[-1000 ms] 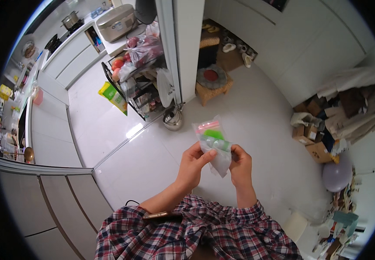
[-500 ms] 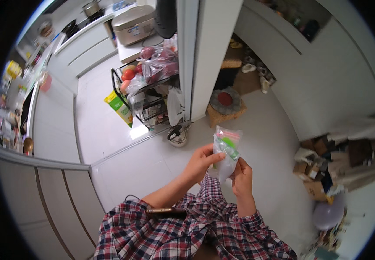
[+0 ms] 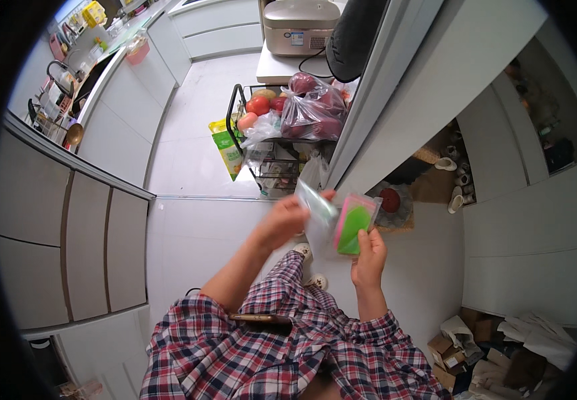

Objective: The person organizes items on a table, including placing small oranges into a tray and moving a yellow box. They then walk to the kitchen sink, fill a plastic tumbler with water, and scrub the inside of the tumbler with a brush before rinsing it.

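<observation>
My right hand grips the lower edge of a small pack with pink and green pieces inside, held upright in front of me. My left hand pinches a clear plastic wrapper that hangs beside the pack and touches it. Both hands are raised at chest height over the white floor, in plaid sleeves rolled to the elbow.
A black wire rack with bags of red fruit stands ahead, a yellow-green bag leaning on it. A white door stands to the right. Grey cabinets run along the left. Cardboard and clutter lie at lower right.
My view has swung toward the rack and cabinets. My left hand has drawn the clear wrapper leftward off the pack, while my right hand keeps hold of the pack.
</observation>
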Demonstrator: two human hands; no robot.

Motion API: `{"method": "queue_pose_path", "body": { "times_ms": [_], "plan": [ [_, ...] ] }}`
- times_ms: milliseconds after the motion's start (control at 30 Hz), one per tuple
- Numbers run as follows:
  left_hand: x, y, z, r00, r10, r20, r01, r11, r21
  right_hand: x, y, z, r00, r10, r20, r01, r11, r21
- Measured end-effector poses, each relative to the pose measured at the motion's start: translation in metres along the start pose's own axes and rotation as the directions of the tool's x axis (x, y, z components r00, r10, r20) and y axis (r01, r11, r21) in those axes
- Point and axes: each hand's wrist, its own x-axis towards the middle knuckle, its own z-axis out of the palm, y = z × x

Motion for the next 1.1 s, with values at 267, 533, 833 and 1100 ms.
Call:
{"method": "queue_pose_path", "body": {
  "times_ms": [267,533,833,1100],
  "plan": [
    [0.153,0.048,-0.234,0.69,0.29,-0.663,0.176,0.821,0.543,0.047,-0.002,0.0,0.994,0.041,-0.097,-0.046,0.998,-0.053],
    [0.232,0.051,-0.273,0.49,0.728,-0.48,0.525,0.192,0.829,0.069,-0.012,-0.006,0.975,0.045,-0.218,-0.06,0.996,-0.061],
    [0.215,0.036,-0.11,0.573,0.776,-0.263,-0.062,0.361,0.93,0.09,-0.077,-0.085,0.901,-0.077,-0.426,0.079,0.997,-0.013],
    [0.212,-0.116,0.219,0.977,-0.072,0.198,-0.082,0.736,0.672,0.086,-0.155,-0.218,0.814,-0.106,-0.571,0.104,0.994,-0.036]
  ]
}}
